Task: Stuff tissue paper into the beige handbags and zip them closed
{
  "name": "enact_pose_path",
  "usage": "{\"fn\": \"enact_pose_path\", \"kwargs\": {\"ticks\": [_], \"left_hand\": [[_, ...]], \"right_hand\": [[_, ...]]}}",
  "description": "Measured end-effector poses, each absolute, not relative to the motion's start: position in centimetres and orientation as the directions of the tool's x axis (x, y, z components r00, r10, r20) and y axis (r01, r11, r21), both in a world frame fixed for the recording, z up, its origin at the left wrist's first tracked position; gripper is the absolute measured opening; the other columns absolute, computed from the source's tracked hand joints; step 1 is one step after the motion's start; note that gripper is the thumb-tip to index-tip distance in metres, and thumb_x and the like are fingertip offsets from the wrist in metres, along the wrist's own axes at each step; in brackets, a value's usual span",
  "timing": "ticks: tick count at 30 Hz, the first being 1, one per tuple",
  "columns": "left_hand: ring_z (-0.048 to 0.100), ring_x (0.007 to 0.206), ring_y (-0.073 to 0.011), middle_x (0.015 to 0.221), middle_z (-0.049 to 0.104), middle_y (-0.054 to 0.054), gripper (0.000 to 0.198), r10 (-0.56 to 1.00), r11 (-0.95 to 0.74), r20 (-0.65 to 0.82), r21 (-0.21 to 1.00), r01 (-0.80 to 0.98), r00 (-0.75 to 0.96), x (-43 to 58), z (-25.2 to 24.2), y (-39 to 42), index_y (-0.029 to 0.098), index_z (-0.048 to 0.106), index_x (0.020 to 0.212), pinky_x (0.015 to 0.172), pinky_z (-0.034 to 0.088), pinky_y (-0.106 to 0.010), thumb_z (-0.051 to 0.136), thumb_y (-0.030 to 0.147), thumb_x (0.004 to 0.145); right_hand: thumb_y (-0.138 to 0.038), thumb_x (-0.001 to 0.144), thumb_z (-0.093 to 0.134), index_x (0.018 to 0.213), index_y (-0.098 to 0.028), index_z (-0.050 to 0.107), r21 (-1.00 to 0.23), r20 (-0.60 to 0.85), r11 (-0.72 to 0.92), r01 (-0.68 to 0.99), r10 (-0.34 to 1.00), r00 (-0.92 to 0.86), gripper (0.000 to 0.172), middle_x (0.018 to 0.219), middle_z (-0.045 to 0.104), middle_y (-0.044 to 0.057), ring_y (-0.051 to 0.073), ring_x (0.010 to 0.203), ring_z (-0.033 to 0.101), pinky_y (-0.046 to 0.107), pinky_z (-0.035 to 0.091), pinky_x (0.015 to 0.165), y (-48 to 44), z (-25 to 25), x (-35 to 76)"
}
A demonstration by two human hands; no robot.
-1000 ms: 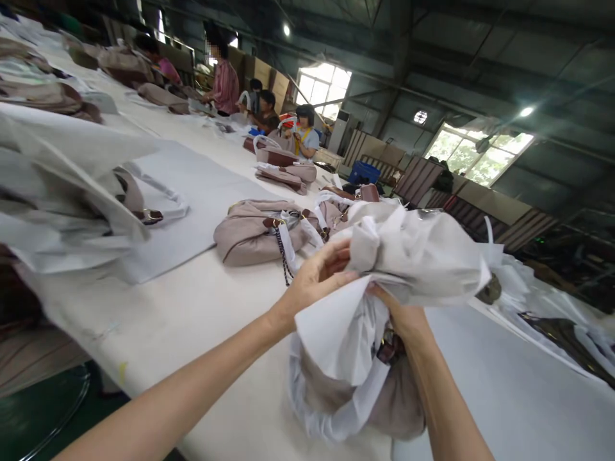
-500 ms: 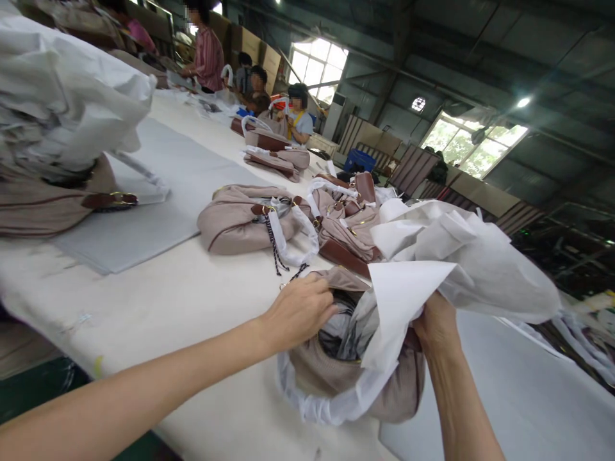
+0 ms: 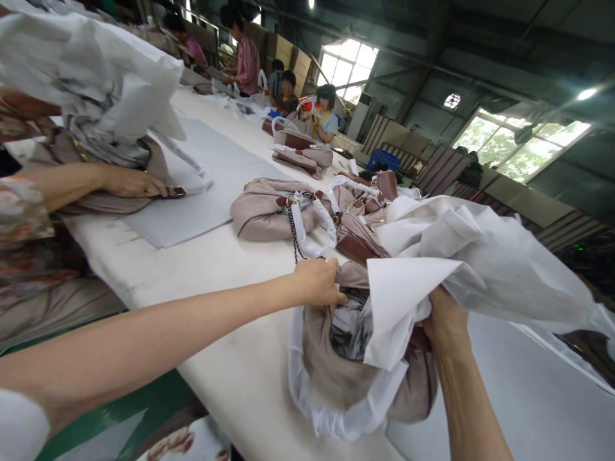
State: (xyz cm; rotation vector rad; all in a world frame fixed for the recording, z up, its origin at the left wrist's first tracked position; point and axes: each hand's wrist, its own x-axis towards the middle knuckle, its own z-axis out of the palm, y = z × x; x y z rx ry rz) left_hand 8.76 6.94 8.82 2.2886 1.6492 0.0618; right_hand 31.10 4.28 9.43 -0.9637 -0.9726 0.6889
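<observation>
Handbag: the taupe handbag (image 3: 331, 358) sits on the white table (image 3: 250, 378) right in front of me, its mouth gaping.
Left hand: my left hand (image 3: 318, 282) has its fingers curled closed on the far-left rim of the mouth.
Right hand: my right hand (image 3: 446, 314) is at the bag's right end, against the white paper (image 3: 485, 250); my fingertips are hidden, so I can't tell how tightly they close.
Handle: the handle (image 3: 331, 422) hangs down the near side in white wrapping; I'd call that part done.
Stuffing: crumpled grey stuffing (image 3: 353, 326) is already inside.
White paper: one flap hangs over the mouth, while a large crumpled mass bulges out beyond my right hand; I judge it unsettled.
Left undone: the mouth isn't closed, and the paper isn't tidy.
</observation>
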Motion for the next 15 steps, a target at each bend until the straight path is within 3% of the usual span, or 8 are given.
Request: {"fn": "enact_pose_path", "kwargs": {"ticks": [2, 4, 7, 10, 12, 15], "left_hand": [[0.066, 0.11, -0.0431, 0.118, 0.069, -0.026, 0.088, 0.916, -0.248, -0.232, 0.318, 0.915, 0.329, 8.6, 8.7, 6.7, 0.01, 0.055, 0.133, 0.09, 0.052, -0.05, 0.067, 0.07, 0.07], [0.068, 0.104, -0.0421, 0.114, 0.071, -0.026, 0.086, 0.884, -0.222, -0.316, 0.364, 0.904, 0.344, 8.4, 8.7, 6.5, 0.01, 0.061, 0.127, 0.085, 0.054, -0.047, 0.073, 0.065, 0.063], [0.07, 0.09, -0.0413, 0.093, 0.075, -0.023, 0.05, 0.852, -0.187, -0.378, 0.427, 0.885, 0.362, 8.3, 8.9, 6.1, 0.012, 0.071, 0.09, 0.076, 0.055, -0.044, 0.078, 0.049, 0.057], [0.069, 0.081, -0.0403, 0.072, 0.071, -0.017, 0.02, 0.868, -0.129, -0.354, 0.517, 0.846, 0.349, 7.8, 9.2, 5.6, 0.017, 0.06, 0.061, 0.07, 0.053, -0.043, 0.072, 0.033, 0.057], [0.069, 0.072, -0.0332, 0.067, 0.068, -0.009, 0.015, 0.873, -0.058, -0.345, 0.629, 0.775, 0.346, 7.2, 9.2, 4.9, 0.019, 0.059, 0.064, 0.063, 0.052, -0.037, 0.067, 0.03, 0.058], [0.063, 0.058, -0.0211, 0.068, 0.065, 0.001, 0.03, 0.865, 0.091, -0.361, 0.797, 0.598, 0.348, 6.7, 8.9, 3.4, 0.021, 0.062, 0.084, 0.051, 0.049, -0.028, 0.068, 0.036, 0.059]], "right_hand": [[-0.025, 0.054, 0.088, 0.095, -0.018, 0.074, -0.903, 0.35, 0.425, -0.062, 0.812, 0.466, 0.043, 0.093, 0.077, 0.004, 0.022, 0.088, 0.071, 0.034, 0.059, 0.079, 4.2, 9.5, 31.7], [-0.024, 0.055, 0.087, 0.096, -0.018, 0.073, -0.902, 0.358, 0.43, -0.042, 0.798, 0.484, 0.043, 0.093, 0.077, 0.004, 0.022, 0.089, 0.07, 0.033, 0.058, 0.079, 4.0, 9.4, 32.4], [-0.025, 0.059, 0.085, 0.099, -0.017, 0.073, -0.899, 0.396, 0.439, 0.017, 0.793, 0.463, 0.042, 0.094, 0.077, 0.004, 0.022, 0.091, 0.069, 0.034, 0.057, 0.081, 3.5, 9.4, 32.8], [-0.029, 0.059, 0.084, 0.099, -0.017, 0.073, -0.897, 0.417, 0.439, 0.056, 0.799, 0.433, 0.043, 0.097, 0.077, 0.006, 0.024, 0.092, 0.07, 0.036, 0.058, 0.08, 2.8, 9.9, 32.3], [-0.034, 0.057, 0.085, 0.097, -0.017, 0.074, -0.903, 0.416, 0.42, 0.093, 0.8, 0.431, 0.045, 0.097, 0.077, 0.007, 0.026, 0.096, 0.069, 0.039, 0.058, 0.084, 2.3, 10.2, 32.0], [-0.042, 0.058, 0.086, 0.094, -0.019, 0.074, -0.924, 0.381, 0.34, 0.172, 0.833, 0.401, 0.045, 0.1, 0.076, 0.008, 0.029, 0.106, 0.067, 0.047, 0.052, 0.1, 2.0, 10.0, 32.2]]}}
